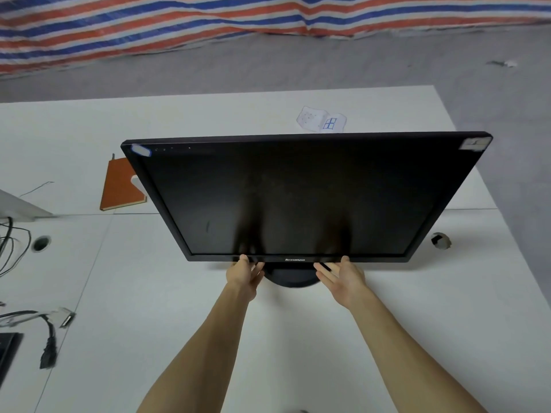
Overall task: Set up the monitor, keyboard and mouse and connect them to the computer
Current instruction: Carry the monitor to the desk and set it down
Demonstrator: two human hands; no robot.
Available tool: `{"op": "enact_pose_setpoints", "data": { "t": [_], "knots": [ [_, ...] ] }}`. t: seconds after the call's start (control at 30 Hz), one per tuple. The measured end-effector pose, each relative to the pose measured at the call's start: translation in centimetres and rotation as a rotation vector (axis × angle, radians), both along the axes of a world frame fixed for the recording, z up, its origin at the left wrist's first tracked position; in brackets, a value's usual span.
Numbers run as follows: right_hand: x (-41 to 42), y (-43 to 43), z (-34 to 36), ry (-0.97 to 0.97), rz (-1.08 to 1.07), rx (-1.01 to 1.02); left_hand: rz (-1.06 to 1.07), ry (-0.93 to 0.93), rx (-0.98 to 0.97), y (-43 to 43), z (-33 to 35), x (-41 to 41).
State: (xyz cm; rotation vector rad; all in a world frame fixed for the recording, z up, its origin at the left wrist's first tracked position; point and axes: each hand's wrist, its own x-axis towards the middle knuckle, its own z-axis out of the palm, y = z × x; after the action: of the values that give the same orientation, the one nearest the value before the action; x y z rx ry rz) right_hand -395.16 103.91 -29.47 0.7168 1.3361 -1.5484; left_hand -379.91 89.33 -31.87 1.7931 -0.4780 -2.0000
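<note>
Black flat-panel monitor (304,198): stands mid white table (298,338) on a round black base (293,280), screen tilted back.
Left hand (244,272), right hand (341,277): at the lower bezel either side of the logo, thumbs on its front, fingers straight and apart under the edge, not curled.
Orange notebook (120,186): partly behind the monitor's left edge.
Black power plug (49,353): near the table's left edge.
Open white surface: from base to near edge and right edge.
</note>
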Motion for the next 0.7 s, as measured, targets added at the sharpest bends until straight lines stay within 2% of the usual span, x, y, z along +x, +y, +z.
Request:
{"op": "enact_pose_setpoints", "data": {
  "t": [0.13,0.23,0.3,0.37,0.43,0.5,0.6,0.7],
  "knots": [
    [-0.1,0.3,0.1,0.031,0.022,-0.002,-0.067,0.007,-0.02,0.1,0.2,0.4],
    [0.0,0.8,0.0,0.103,0.126,0.043,-0.314,-0.063,-0.075,0.3,0.8,1.1],
    [0.4,1.2,0.1,0.264,0.309,0.142,-0.603,-0.193,-0.19,0.8,1.5,1.7],
    [1.5,1.5,0.4,0.554,0.566,0.27,-0.878,-0.336,-0.391,1.5,2.0,2.4],
    [3.2,1.7,1.5,0.805,0.729,0.291,-1.088,-0.433,-0.599,2.3,2.6,3.5],
    [5.2,1.6,2.4,0.975,0.82,0.24,-1.194,-0.488,-0.719,2.8,3.4,5.2],
    [9.0,0.7,3.9,1.153,0.969,0.193,-1.21,-0.531,-0.817,3.1,4.8,9.1],
    [13.1,-0.7,5.0,1.194,1.03,0.12,-1.267,-0.686,-0.99,2.9,6.1,13.6]
  ]
}}
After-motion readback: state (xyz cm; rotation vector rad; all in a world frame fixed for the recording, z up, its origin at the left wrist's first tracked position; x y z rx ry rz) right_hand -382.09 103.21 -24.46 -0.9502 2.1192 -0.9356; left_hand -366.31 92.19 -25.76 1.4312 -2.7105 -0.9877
